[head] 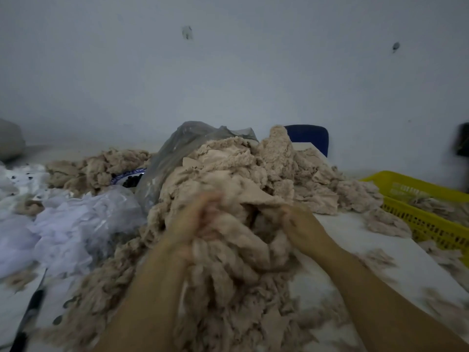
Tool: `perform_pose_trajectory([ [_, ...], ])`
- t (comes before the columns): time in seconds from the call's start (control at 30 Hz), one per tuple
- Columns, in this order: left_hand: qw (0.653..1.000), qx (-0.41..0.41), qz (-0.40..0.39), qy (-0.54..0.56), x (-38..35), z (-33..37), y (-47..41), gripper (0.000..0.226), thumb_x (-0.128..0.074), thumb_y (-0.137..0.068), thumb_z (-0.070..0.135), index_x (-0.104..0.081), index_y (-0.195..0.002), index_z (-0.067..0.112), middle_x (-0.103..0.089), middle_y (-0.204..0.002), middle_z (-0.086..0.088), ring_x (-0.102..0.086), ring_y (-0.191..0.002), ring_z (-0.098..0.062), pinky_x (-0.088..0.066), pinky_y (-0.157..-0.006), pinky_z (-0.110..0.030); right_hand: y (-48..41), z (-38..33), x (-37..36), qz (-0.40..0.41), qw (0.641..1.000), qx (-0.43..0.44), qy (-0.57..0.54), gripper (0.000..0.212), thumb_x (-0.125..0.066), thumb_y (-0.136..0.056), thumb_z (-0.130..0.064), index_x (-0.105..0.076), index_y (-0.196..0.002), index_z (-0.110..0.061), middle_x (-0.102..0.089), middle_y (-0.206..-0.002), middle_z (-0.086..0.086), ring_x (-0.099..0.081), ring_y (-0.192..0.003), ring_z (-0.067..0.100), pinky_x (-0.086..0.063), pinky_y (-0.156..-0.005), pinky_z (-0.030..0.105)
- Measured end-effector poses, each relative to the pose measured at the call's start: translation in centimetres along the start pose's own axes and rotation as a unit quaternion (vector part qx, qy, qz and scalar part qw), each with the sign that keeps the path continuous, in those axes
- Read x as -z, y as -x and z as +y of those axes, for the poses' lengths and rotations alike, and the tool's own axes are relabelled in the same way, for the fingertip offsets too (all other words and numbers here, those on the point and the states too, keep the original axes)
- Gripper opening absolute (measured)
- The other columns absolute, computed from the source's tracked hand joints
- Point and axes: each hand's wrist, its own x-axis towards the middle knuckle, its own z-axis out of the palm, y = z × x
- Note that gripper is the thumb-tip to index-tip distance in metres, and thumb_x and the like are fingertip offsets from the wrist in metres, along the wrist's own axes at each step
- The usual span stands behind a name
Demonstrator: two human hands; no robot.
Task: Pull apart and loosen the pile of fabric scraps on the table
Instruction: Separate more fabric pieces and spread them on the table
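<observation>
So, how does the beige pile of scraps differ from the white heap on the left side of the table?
The beige pile is tan and fluffy; the white heap is white, thin and crinkled. The beige pile rises higher and spreads wider than the white heap. The left hand and right hand grip the beige pile; no hand is on the white heap. Both lie loose on the table.
</observation>
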Motion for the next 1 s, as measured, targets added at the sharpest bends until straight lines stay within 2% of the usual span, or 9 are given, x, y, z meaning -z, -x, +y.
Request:
perform_pose_trajectory([
  [0.1,0.996,-0.057,0.008,0.073,2.3,2.5,-0.8,0.030,-0.068,-0.080,0.027,-0.052,-0.056,0.020,-0.038,-0.046,0.005,-0.031,-0.036,-0.006,-0.023,-0.037,-0.016,2.3,4.8,0.4,-0.038,0.985,-0.160,0.057,0.033,-0.029,-0.106,-0.022,-0.059,-0.102,-0.008,-0.059,-0.100,0.011,-0.052,-0.099,0.032,-0.040,-0.083,0.033],
  [0.23,0.998,0.004,0.054,-0.029,0.3,1.4,-1.8,0.013,-0.075,-0.079,0.015,-0.067,-0.070,0.010,-0.064,-0.059,-0.006,-0.060,-0.045,-0.015,-0.048,-0.040,-0.023,0.9,1.3,1.1,0.026,0.983,-0.143,-0.114,0.028,-0.034,-0.104,-0.018,-0.062,-0.100,-0.020,-0.063,-0.100,0.000,-0.058,-0.088,0.021,-0.039,-0.058,0.011],
  [0.3,0.992,-0.007,0.099,-0.073,-0.2,0.4,-2.2,0.024,-0.072,-0.084,0.022,-0.076,-0.062,0.014,-0.072,-0.070,-0.008,-0.070,-0.059,-0.018,-0.060,-0.055,-0.033,0.2,-0.1,2.2,0.061,0.983,-0.119,-0.126,0.030,-0.033,-0.105,-0.023,-0.060,-0.118,-0.025,-0.059,-0.121,-0.002,-0.055,-0.109,0.020,-0.043,-0.080,0.009],
  [0.37,0.992,-0.018,0.077,-0.093,-0.1,-0.4,-2.4,0.032,-0.067,-0.089,0.035,-0.079,-0.065,0.017,-0.074,-0.077,-0.008,-0.072,-0.070,-0.019,-0.061,-0.069,-0.031,0.2,-0.1,4.1,0.074,0.992,-0.099,0.023,0.040,-0.031,-0.106,-0.024,-0.045,-0.143,-0.021,-0.047,-0.144,0.003,-0.042,-0.131,0.025,-0.037,-0.108,0.036],
  [0.43,0.996,-0.023,0.036,-0.078,-0.1,-1.1,-2.4,0.036,-0.064,-0.091,0.042,-0.080,-0.078,0.012,-0.074,-0.081,-0.011,-0.073,-0.077,-0.022,-0.061,-0.073,-0.033,0.7,-0.4,5.9,0.111,0.980,-0.101,0.131,0.043,-0.029,-0.106,-0.027,-0.037,-0.148,-0.018,-0.045,-0.146,0.008,-0.041,-0.131,0.029,-0.036,-0.105,0.042],
  [0.67,0.989,-0.019,-0.059,-0.136,-5.6,-3.6,-2.4,0.044,-0.067,-0.082,0.053,-0.071,-0.112,0.021,-0.075,-0.101,0.000,-0.072,-0.090,-0.013,-0.059,-0.073,-0.025,2.0,-4.2,7.8,0.070,0.980,-0.014,-0.184,0.029,-0.034,-0.104,-0.042,-0.061,-0.113,-0.039,-0.059,-0.112,-0.027,-0.052,-0.101,-0.008,-0.032,-0.072,-0.003],
  [0.77,0.988,0.057,-0.103,-0.102,-5.8,-4.1,-1.0,0.038,-0.053,-0.093,0.052,-0.064,-0.112,0.021,-0.070,-0.107,0.002,-0.069,-0.095,-0.011,-0.056,-0.075,-0.021,2.2,-4.6,7.4,0.046,0.954,-0.038,-0.293,0.031,-0.040,-0.102,-0.044,-0.067,-0.107,-0.031,-0.071,-0.103,-0.012,-0.065,-0.098,0.005,-0.048,-0.084,0.017],
  [0.9,0.979,0.057,-0.074,-0.179,-5.4,-3.1,-1.8,0.063,-0.048,-0.098,0.038,-0.041,-0.142,-0.006,-0.037,-0.149,-0.027,-0.034,-0.139,-0.035,-0.028,-0.116,-0.038,2.5,-3.5,7.5,0.087,0.946,-0.109,-0.292,0.046,-0.038,-0.100,-0.054,-0.066,-0.073,-0.029,-0.068,-0.065,-0.017,-0.063,-0.067,0.004,-0.045,-0.067,0.029],
  [1.0,0.953,0.036,-0.124,-0.275,-3.3,-4.6,-2.6,0.094,-0.071,-0.068,0.070,-0.036,-0.148,0.034,-0.034,-0.154,0.010,-0.034,-0.142,-0.014,-0.032,-0.117,-0.039,2.7,-2.5,6.8,0.084,0.969,-0.128,-0.196,0.055,-0.031,-0.098,-0.059,-0.049,-0.061,-0.022,-0.053,-0.049,-0.015,-0.046,-0.050,0.000,-0.032,-0.058,0.028],
])
